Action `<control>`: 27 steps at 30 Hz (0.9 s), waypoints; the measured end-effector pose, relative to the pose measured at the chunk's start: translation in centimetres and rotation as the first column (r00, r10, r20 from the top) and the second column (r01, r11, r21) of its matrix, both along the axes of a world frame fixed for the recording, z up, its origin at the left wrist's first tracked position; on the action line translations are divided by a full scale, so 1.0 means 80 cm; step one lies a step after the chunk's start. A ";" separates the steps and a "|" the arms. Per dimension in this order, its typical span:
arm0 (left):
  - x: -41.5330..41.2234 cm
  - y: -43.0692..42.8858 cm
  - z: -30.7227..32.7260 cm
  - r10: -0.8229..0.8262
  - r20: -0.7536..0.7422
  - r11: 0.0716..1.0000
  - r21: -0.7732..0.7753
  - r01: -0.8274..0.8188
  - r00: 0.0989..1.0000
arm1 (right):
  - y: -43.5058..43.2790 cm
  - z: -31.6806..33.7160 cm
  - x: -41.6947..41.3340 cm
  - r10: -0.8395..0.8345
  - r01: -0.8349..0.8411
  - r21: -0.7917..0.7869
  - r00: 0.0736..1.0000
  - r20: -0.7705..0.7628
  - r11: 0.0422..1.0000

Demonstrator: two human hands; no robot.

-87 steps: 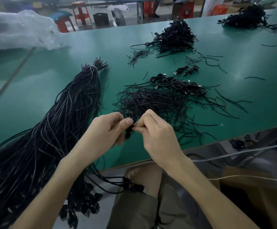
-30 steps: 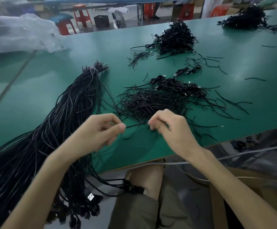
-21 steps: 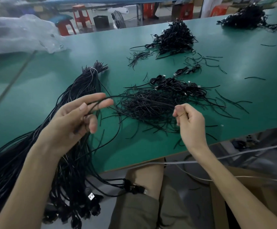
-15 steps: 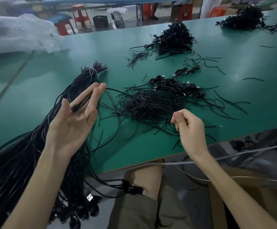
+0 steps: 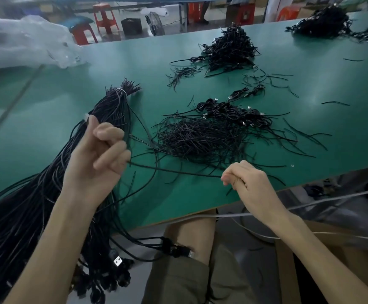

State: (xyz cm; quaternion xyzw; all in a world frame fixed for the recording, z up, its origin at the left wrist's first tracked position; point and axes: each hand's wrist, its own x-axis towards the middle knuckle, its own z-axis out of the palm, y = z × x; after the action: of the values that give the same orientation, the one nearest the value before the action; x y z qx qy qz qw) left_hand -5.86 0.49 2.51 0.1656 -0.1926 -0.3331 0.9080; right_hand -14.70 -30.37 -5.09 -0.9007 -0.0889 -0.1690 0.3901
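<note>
Nearest, USB plugs (image 5: pixel 117 261) hang below the desk (image 5: pixel 343 137), markings too blurred for us to read. Our left hand (image 5: pixel 95 163) and right hand (image 5: pixel 250 186) each grip one black cable (image 5: pixel 174 171) stretched between them over the desk's near edge; the bundle (image 5: pixel 112 110) runs off-frame left.

tabletop (image 5: pixel 332 132) is finished smooth and green, faintly sheened; cable (image 5: pixel 178 171) is sheathed in matt black plastic; plug (image 5: pixel 117 261) is capped with bright metal; bag (image 5: pixel 25 42) is formed of clear, crinkled, glossy plastic film.
</note>
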 end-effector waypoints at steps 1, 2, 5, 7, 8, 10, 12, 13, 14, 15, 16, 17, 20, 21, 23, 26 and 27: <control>-0.003 0.001 0.002 -0.032 0.105 0.996 0.084 0.023 0.994 | 0.001 0.000 0.001 0.000 0.000 -0.001 1.000 -0.001 1.000; -0.007 0.002 0.005 -0.064 0.239 0.980 0.199 0.016 0.969 | 0.001 0.001 0.001 -0.004 0.004 0.005 1.000 -0.006 1.000; -0.014 0.006 0.013 -0.400 0.595 0.796 0.602 -0.056 0.697 | 0.004 0.007 0.003 -0.044 0.052 0.138 0.997 -0.061 0.989; -0.020 0.000 0.016 -0.707 0.525 0.538 0.834 -0.121 0.473 | 0.009 0.021 0.006 -0.058 0.074 0.240 0.996 -0.072 0.968; -0.025 -0.007 0.014 -0.795 0.443 0.389 0.896 -0.212 0.414 | 0.014 0.030 0.008 -0.059 0.072 0.273 0.997 -0.056 0.959; -0.031 -0.023 0.002 -0.828 0.360 0.108 0.854 -0.509 0.429 | 0.027 0.051 0.009 -0.047 0.044 0.314 0.999 0.001 0.948; -0.032 -0.038 -0.009 -0.672 0.457 -0.062 0.749 -0.660 0.583 | 0.041 0.072 0.008 -0.016 -0.009 0.330 0.997 0.070 0.944; -0.030 -0.043 -0.013 -0.530 0.577 -0.038 0.716 -0.698 0.621 | 0.048 0.081 0.007 0.009 -0.042 0.332 0.995 0.101 0.942; -0.026 -0.044 -0.015 -0.387 0.682 0.030 0.682 -0.731 0.621 | 0.055 0.088 0.005 0.038 -0.078 0.335 0.991 0.125 0.939; -0.022 -0.044 -0.016 -0.260 0.743 0.138 0.661 -0.737 0.617 | 0.061 0.093 0.004 0.068 -0.113 0.337 0.987 0.142 0.935; -0.020 -0.044 -0.018 -0.152 0.764 0.271 0.642 -0.718 0.626 | 0.066 0.096 0.002 0.097 -0.143 0.339 0.984 0.150 0.930; -0.019 -0.045 -0.019 -0.063 0.748 0.402 0.625 -0.669 0.661 | 0.072 0.097 0.000 0.129 -0.172 0.339 0.981 0.146 0.925; -0.022 -0.057 -0.013 0.120 0.617 0.690 0.511 -0.512 0.777 | 0.090 0.085 -0.006 0.257 -0.260 0.321 0.965 0.055 0.910; -0.026 -0.062 -0.006 0.147 0.549 0.753 0.477 -0.453 0.823 | 0.094 0.077 -0.008 0.304 -0.287 0.314 0.953 -0.004 0.905; -0.035 -0.060 0.011 0.139 0.395 0.862 0.403 -0.308 0.908 | 0.100 0.061 -0.008 0.379 -0.324 0.316 0.916 -0.130 0.892; -0.052 -0.039 0.040 -0.090 0.396 0.906 0.414 -0.091 0.914 | 0.092 0.048 0.002 0.394 -0.300 0.353 0.888 -0.236 0.886; -0.056 -0.035 0.043 -0.163 0.529 0.808 0.556 -0.195 0.832 | 0.087 0.048 0.008 0.374 -0.286 0.332 0.895 -0.241 0.899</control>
State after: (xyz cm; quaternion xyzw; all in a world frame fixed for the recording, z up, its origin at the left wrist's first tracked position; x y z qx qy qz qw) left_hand -10.36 -2.28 5.92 0.5296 -0.3324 -0.3055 0.7182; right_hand -14.08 -23.43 -1.23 -0.8206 -0.1564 0.0275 0.5490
